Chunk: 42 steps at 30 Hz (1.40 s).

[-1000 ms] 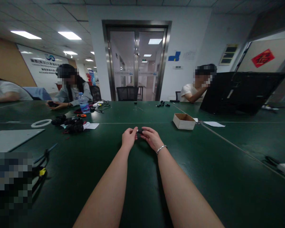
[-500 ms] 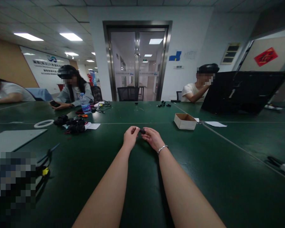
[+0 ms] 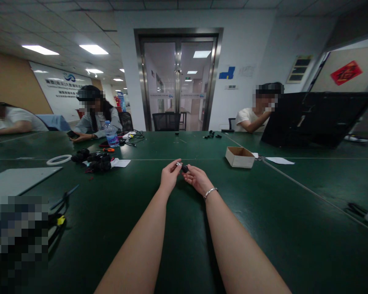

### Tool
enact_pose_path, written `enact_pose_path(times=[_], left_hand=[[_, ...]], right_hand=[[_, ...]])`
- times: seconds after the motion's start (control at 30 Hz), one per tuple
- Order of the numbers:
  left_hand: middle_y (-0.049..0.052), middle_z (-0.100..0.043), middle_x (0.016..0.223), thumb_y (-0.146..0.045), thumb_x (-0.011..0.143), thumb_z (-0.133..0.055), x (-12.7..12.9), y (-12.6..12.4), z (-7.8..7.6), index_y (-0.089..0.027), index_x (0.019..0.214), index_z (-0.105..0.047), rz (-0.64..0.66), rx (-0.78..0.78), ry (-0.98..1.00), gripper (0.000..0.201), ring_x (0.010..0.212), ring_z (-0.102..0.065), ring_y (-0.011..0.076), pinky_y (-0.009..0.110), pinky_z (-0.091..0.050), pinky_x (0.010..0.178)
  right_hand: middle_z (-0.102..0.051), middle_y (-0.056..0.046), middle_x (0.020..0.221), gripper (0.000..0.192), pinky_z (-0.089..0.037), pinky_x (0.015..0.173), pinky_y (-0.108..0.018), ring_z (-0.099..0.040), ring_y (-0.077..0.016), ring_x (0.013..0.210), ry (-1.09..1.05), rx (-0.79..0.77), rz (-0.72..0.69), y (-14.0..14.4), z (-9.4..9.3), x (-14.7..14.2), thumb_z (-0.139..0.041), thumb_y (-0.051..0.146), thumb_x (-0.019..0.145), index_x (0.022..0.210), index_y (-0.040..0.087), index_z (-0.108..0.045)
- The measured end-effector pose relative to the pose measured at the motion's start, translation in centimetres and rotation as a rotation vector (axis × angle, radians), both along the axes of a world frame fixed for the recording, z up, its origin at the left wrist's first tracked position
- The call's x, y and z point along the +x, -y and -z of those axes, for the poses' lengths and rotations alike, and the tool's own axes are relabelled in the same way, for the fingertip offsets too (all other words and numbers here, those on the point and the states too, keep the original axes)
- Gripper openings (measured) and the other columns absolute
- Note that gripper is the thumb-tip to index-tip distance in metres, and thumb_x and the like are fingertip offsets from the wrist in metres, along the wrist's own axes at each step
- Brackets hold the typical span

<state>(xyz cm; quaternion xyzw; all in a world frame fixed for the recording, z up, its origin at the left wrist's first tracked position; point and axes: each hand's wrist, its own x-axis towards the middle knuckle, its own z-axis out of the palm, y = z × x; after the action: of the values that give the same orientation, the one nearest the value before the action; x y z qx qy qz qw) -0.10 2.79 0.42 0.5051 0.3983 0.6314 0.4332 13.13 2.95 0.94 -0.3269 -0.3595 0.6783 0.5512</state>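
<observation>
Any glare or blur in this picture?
Head view: the ceiling lights glare white and the green tabletop has a soft sheen; head view: a lower-left patch is pixelated; head view: the small black-and-silver item lacks crisp detail.

2 bare forearms (image 3: 142,241) converge forward, left hand (image 3: 169,176) and right hand (image 3: 198,180) near each other, fingers (image 3: 190,176) pinched.

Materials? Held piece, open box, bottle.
Held piece: likely dark plastic; silvery end looks metallic from its shine, too small to confirm.
Open box: cardboard or thin wood, matte pale outside, brown inside.
Bottle: probably clear plastic, see-through above its printed label.
</observation>
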Motion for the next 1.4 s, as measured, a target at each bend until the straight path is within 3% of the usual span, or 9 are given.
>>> enact_pose_path(times=[0.27, 0.43, 0.73, 1.1, 1.4], left_hand=[[0.008, -0.070, 0.081, -0.031, 0.069, -0.072, -0.8, -0.4, 0.3, -0.015, 0.083, -0.072, -0.059, -0.181, -0.070, 0.022, 0.072, -0.063, 0.0160, 0.026, -0.048, 0.067], [0.005, -0.064, 0.062, -0.044, 0.072, -0.067, -0.8, -0.4, 0.5, -0.015, 0.069, -0.067, -0.106, -0.172, -0.202, 0.029, 0.062, -0.060, 0.0158, 0.026, -0.045, 0.061], [0.003, -0.059, 0.053, -0.061, 0.080, -0.049, -1.1, 0.2, 0.3, -0.018, 0.055, -0.059, -0.232, -0.176, -0.464, 0.050, 0.051, -0.053, 0.0159, 0.027, -0.038, 0.055], [0.003, -0.057, 0.047, -0.059, 0.082, -0.045, -1.2, 0.6, -0.5, -0.020, 0.049, -0.058, -0.313, -0.264, -0.517, 0.053, 0.048, -0.052, 0.0167, 0.029, -0.036, 0.055], [0.004, -0.056, 0.046, -0.058, 0.083, -0.044, -1.0, 1.0, -1.1, -0.021, 0.045, -0.057, -0.336, -0.317, -0.539, 0.055, 0.050, -0.052, 0.0186, 0.031, -0.034, 0.056]], right_hand=[[-0.066, -0.004, 0.070, 0.016, -0.054, 0.054, -0.018, -0.064, -0.0116, 0.057, 0.048, 0.050, 0.076, -0.4, 0.5, -0.1, -0.078, 0.013, 0.074, 0.083, 0.013, -0.065], [-0.066, -0.003, 0.070, 0.020, -0.054, 0.056, -0.019, -0.063, -0.0112, 0.058, 0.055, 0.079, 0.067, -0.3, 0.6, 0.0, -0.081, 0.012, 0.069, 0.083, 0.013, -0.066], [-0.066, -0.002, 0.080, 0.023, -0.056, 0.066, -0.021, -0.065, -0.0120, 0.071, 0.068, 0.128, 0.002, 0.2, 0.1, 0.1, -0.077, 0.005, 0.067, 0.085, 0.016, -0.068], [-0.066, -0.003, 0.090, 0.036, -0.052, 0.075, -0.022, -0.064, -0.0153, 0.085, 0.055, 0.211, -0.001, 0.0, 0.4, -0.1, -0.083, 0.010, 0.050, 0.084, 0.015, -0.071], [-0.068, -0.003, 0.093, 0.035, -0.050, 0.073, -0.022, -0.063, -0.0149, 0.083, 0.097, 0.230, -0.016, 0.2, 0.2, 0.0, -0.082, 0.010, 0.050, 0.083, 0.016, -0.071]])
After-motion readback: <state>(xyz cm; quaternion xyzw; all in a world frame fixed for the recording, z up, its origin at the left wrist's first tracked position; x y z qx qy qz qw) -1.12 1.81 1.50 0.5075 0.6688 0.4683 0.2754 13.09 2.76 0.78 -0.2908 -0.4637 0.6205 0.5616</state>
